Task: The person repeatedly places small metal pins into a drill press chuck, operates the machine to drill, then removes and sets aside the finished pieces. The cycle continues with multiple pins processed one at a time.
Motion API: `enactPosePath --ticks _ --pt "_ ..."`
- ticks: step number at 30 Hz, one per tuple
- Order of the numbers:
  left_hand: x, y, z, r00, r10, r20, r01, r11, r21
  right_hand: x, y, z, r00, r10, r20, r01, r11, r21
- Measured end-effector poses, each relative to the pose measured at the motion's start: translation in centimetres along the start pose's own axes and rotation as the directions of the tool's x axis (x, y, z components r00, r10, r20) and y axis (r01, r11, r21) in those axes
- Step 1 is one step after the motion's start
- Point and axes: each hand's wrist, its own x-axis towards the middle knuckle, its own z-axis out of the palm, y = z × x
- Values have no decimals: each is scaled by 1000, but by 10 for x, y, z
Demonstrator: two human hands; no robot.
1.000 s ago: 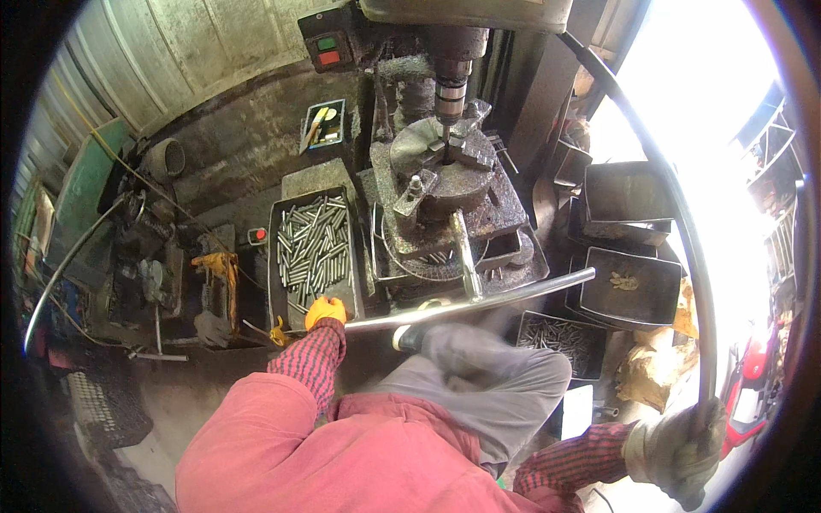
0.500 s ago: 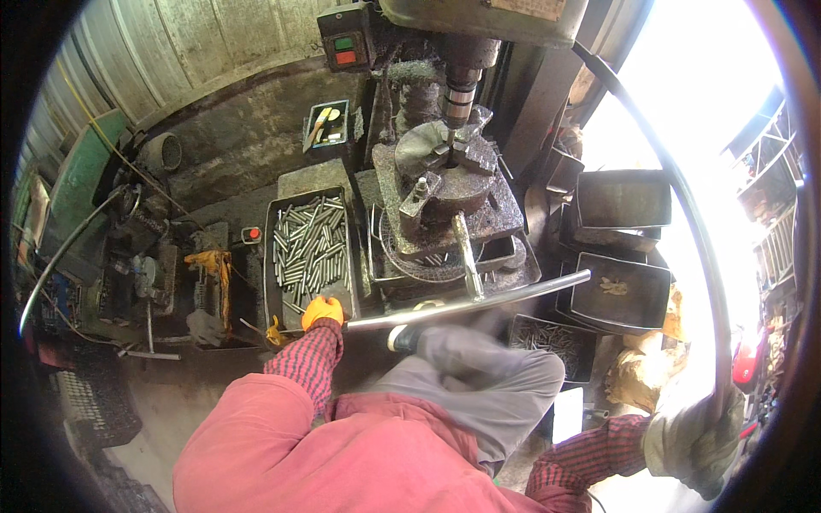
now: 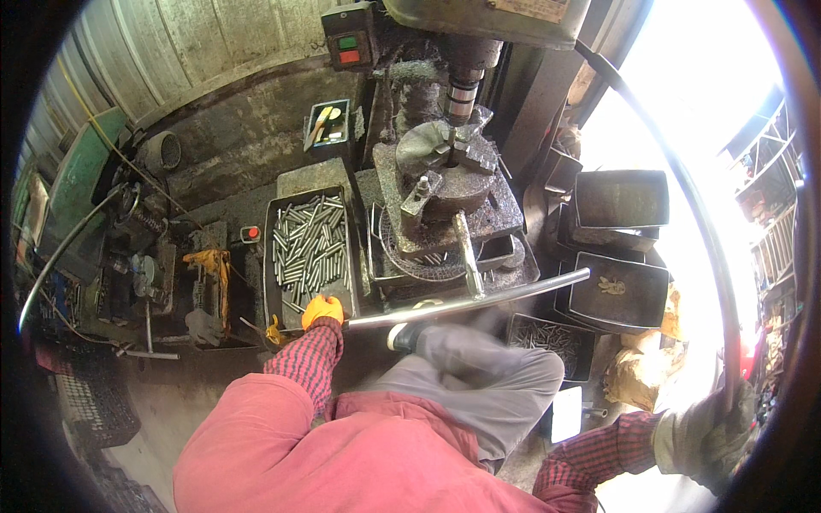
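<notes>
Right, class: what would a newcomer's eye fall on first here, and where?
First, the drill at upper middle, pointing down over a round clamp. Then the left hand, gloved in bright orange, at the near end of a tray of shiny metal rods. Lastly, the long lever running down the right side, its lower end in the gloved right hand.

Can read no words or numbers; can see only a tan label on the drill press, too unclear.
</notes>
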Motion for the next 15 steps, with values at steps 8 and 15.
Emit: enactPosePath --ticks 8,15 --pt "-4 2 -3 1000 13 -21 -13 1000 12 9 -7 -6 995 40 89 -39 999 -13" --pt "-2 1 -1 999 31 -30 -30 999 15 32 -25 -14 936 -47 350 326 500 -803"
